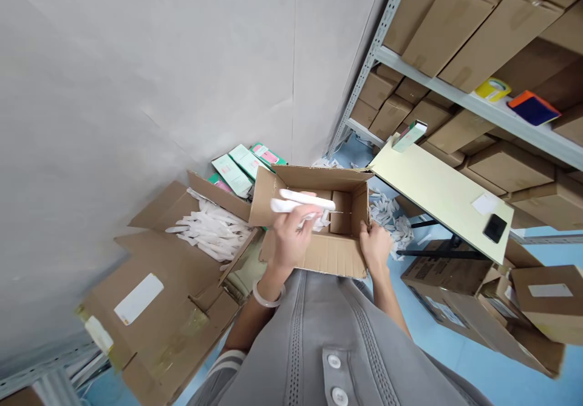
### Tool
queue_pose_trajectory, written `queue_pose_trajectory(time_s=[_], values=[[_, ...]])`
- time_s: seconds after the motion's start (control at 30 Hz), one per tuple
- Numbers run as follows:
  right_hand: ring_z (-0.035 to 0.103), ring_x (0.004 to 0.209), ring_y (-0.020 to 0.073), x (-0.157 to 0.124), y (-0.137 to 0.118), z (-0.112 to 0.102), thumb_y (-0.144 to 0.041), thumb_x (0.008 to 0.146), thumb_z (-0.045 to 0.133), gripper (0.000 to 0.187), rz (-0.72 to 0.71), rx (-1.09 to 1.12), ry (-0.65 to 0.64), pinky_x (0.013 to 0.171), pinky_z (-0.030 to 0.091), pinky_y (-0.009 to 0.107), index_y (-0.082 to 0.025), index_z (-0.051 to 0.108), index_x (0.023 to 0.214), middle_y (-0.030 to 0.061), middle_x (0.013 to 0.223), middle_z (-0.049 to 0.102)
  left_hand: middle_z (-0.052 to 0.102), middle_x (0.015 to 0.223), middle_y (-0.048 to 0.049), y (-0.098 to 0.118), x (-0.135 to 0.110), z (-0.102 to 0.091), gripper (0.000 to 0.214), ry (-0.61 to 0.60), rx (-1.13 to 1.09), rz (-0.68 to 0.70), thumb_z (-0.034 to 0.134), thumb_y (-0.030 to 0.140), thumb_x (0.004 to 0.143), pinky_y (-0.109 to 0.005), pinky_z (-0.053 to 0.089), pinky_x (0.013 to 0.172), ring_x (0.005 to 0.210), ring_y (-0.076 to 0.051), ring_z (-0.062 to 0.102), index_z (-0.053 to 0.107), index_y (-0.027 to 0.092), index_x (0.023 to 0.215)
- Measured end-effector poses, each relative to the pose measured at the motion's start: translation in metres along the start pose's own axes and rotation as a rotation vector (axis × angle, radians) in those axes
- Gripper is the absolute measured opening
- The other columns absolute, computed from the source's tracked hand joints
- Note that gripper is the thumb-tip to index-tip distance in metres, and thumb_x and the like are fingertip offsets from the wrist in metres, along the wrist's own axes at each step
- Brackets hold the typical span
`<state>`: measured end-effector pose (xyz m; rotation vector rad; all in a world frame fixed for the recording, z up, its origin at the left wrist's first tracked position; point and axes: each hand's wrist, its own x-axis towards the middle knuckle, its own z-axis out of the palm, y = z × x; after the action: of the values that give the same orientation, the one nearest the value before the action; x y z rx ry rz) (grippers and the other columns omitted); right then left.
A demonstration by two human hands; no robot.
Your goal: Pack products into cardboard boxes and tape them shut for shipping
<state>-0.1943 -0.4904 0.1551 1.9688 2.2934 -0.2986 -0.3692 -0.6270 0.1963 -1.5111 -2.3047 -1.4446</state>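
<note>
Over the mouth of a small open cardboard box [328, 254], my left hand [291, 236] is closed on a few slim white sticks [307, 199] whose exact kind I cannot make out. A few more white pieces show below the fingers, partly hidden by the hand. My right hand [376, 245] grips the box's right edge, its fingertips partly hidden. To the left, a larger open carton [173, 272] holds a heap of similar white sticks [214, 227].
Green-and-white flat boxes [232, 172] lie behind the carton. A narrow table [441, 181] at right carries a phone [494, 229] and an upright slim box [410, 136]. White litter [392, 218] covers the floor beneath. Shelves of cartons [460, 36] stand behind; an open carton [446, 309] sits lower right.
</note>
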Motion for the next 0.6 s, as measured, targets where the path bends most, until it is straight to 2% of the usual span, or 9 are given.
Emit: queue_pose_trajectory(time_s=[0.03,0.13,0.2,0.33,0.4,0.47,0.6], values=[[0.070,0.097,0.0312,0.000,0.000,0.000,-0.037,0.101,0.038,0.042,-0.001,0.004,0.001,0.076,0.042,0.033,-0.013,0.071,0.111,0.0188,0.097,0.075,0.066,0.117,-0.0062,0.003,0.001,0.009,0.018,-0.077,-0.009,0.014,0.057,0.036,0.097,-0.035,0.054,0.093,0.105,-0.018,0.064,0.066,0.029,0.110],[0.070,0.095,0.0294,-0.001,0.001,0.001,-0.037,0.101,0.038,0.042,0.000,0.021,0.001,0.076,0.042,0.032,-0.014,0.071,0.111,0.0181,0.097,0.075,0.061,0.128,-0.0094,0.009,0.006,0.034,0.029,-0.200,-0.042,0.076,0.058,0.037,0.096,-0.039,0.055,0.092,0.108,-0.020,0.062,0.062,0.023,0.122],[0.070,0.093,0.0286,-0.002,0.002,0.002,-0.036,0.101,0.038,0.041,0.000,0.032,-0.001,0.076,0.042,0.032,-0.014,0.072,0.109,0.0176,0.096,0.075,0.060,0.130,-0.0099,0.010,0.009,0.043,0.028,-0.275,-0.059,0.119,0.058,0.037,0.096,-0.039,0.056,0.091,0.107,-0.020,0.063,0.063,0.023,0.120],[0.070,0.092,0.0285,-0.002,0.005,0.002,-0.037,0.101,0.039,0.041,0.008,0.045,0.002,0.075,0.041,0.031,-0.014,0.071,0.110,0.0178,0.096,0.075,0.061,0.131,-0.0077,0.004,0.011,0.043,0.017,-0.417,-0.055,0.179,0.055,0.032,0.098,-0.033,0.058,0.076,0.092,-0.019,0.069,0.069,0.026,0.104],[0.070,0.092,0.0285,-0.003,0.006,0.001,-0.037,0.101,0.038,0.042,0.021,0.048,0.000,0.075,0.041,0.032,-0.013,0.071,0.111,0.0189,0.096,0.075,0.060,0.133,-0.0078,-0.001,0.012,0.036,0.019,-0.462,-0.029,0.171,0.051,0.029,0.099,-0.034,0.058,0.074,0.091,-0.020,0.070,0.069,0.026,0.106],[0.070,0.092,0.0288,-0.002,0.007,0.001,-0.037,0.101,0.038,0.043,0.029,0.050,-0.002,0.075,0.041,0.032,-0.012,0.072,0.111,0.0198,0.096,0.074,0.057,0.138,-0.0084,-0.005,0.014,0.028,0.019,-0.434,-0.019,0.134,0.050,0.027,0.100,-0.036,0.058,0.080,0.098,-0.022,0.070,0.067,0.025,0.108],[0.070,0.091,0.0295,-0.002,0.008,0.000,-0.037,0.101,0.038,0.043,0.022,0.045,0.001,0.074,0.042,0.032,-0.013,0.072,0.111,0.0193,0.094,0.075,0.055,0.141,-0.0083,-0.007,0.020,0.014,0.016,-0.250,-0.050,0.079,0.051,0.026,0.099,-0.036,0.055,0.091,0.111,-0.021,0.066,0.066,0.023,0.106]])
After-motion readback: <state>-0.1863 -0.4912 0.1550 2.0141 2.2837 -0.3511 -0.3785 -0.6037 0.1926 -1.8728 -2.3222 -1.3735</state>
